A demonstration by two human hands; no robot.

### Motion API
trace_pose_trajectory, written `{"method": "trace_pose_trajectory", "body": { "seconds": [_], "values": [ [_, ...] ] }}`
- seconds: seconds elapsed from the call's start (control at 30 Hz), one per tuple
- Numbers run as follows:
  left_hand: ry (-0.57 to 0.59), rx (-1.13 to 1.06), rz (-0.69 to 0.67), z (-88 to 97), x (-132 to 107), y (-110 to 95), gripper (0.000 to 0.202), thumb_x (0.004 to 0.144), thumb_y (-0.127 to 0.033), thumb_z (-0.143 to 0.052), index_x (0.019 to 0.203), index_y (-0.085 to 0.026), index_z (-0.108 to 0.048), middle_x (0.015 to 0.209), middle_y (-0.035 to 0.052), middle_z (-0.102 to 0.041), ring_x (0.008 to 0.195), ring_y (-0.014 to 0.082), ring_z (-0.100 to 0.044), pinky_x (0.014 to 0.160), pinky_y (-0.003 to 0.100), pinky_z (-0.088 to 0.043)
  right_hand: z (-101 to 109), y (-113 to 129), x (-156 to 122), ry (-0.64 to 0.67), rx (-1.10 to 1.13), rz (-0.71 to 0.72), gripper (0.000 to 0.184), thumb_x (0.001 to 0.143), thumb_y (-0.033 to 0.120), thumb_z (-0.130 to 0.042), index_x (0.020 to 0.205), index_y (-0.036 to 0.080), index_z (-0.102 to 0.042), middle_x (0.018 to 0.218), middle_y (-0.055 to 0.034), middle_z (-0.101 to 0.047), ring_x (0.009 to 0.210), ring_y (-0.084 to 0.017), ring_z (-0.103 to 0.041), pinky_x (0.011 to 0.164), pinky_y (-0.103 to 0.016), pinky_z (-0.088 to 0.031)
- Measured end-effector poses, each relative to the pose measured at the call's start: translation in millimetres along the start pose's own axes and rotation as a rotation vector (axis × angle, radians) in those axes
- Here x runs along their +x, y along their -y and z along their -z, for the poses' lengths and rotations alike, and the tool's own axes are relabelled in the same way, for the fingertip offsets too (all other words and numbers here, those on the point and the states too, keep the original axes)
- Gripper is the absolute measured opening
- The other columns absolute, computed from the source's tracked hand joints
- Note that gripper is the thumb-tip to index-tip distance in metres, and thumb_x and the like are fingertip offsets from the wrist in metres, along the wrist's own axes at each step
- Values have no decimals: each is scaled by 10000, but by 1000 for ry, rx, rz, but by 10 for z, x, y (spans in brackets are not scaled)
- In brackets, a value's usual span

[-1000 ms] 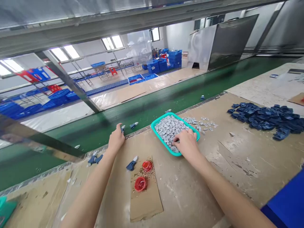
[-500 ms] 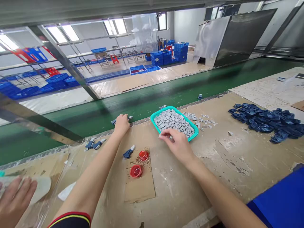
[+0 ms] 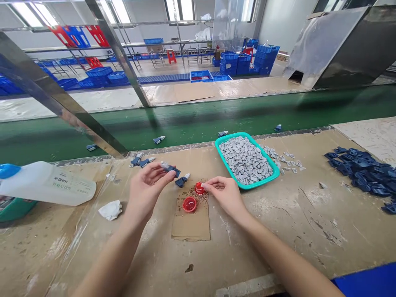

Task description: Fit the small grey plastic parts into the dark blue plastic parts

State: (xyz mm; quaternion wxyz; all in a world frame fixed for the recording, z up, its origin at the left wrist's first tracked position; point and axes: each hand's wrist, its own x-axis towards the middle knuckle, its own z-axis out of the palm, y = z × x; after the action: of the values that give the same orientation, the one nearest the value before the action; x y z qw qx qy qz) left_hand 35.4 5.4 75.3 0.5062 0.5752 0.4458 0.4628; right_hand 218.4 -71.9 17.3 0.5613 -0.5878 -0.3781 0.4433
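Observation:
My left hand (image 3: 147, 187) holds a dark blue plastic part (image 3: 172, 169) with a pale grey end between thumb and fingers, raised over the table. My right hand (image 3: 224, 193) pinches a small light grey piece (image 3: 203, 185) at the rim of the farther red cup (image 3: 199, 190). A second red cup (image 3: 189, 204), with red liquid inside, is nearer to me on a piece of cardboard (image 3: 191, 229). Just behind the cups lies another blue part (image 3: 182, 181) with a whitish end. Past my right hand, a turquoise tray (image 3: 258, 184) is full of small grey pieces (image 3: 244, 159).
A green conveyor belt (image 3: 192, 119) crosses behind the table, carrying several blue-grey parts. Dark blue parts (image 3: 361, 169) are heaped at right. On the left are a white bottle (image 3: 52, 183) lying tilted, a crumpled white tissue (image 3: 110, 210) and a slanting metal post (image 3: 120, 53).
My left hand has come back from the belt's edge and now holds up a blue part. The right hand has moved from the tray to the red cup. Another person's hand has left the view.

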Motion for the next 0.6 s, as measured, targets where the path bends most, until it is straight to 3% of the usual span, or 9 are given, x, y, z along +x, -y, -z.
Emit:
{"method": "trace_pose_trajectory", "body": {
  "seconds": [0.13, 0.37, 0.6],
  "values": [
    [-142, -106, 34, 79, -187, 136, 346, 595, -259, -838, 885, -185, -665, 920, 61, -739, 923, 245, -696, 837, 361, -575, -42, -57, 20, 22, -8, -35, 254, 714, 397, -731, 738, 147, -700, 719, -82, -733, 674, -200, -675, 600, -275, -502],
    [-118, -194, 90, 2, -311, 262, 327, 623, -242, -824, 907, -164, -683, 995, 93, -741, 942, 239, -696, 874, 355, -563, -25, -10, 12, 9, 11, -26, 251, 712, 378, -744, 753, 138, -684, 737, -81, -722, 694, -181, -657, 636, -267, -492],
    [-58, -177, 147, -124, -403, 336, 350, 572, -227, -851, 862, -152, -669, 877, 69, -752, 831, 225, -718, 811, 332, -586, 2, 180, -129, 125, 172, -23, 230, 740, 381, -745, 774, 170, -659, 693, -22, -693, 620, -116, -590, 544, -206, -420]
  ]
}}
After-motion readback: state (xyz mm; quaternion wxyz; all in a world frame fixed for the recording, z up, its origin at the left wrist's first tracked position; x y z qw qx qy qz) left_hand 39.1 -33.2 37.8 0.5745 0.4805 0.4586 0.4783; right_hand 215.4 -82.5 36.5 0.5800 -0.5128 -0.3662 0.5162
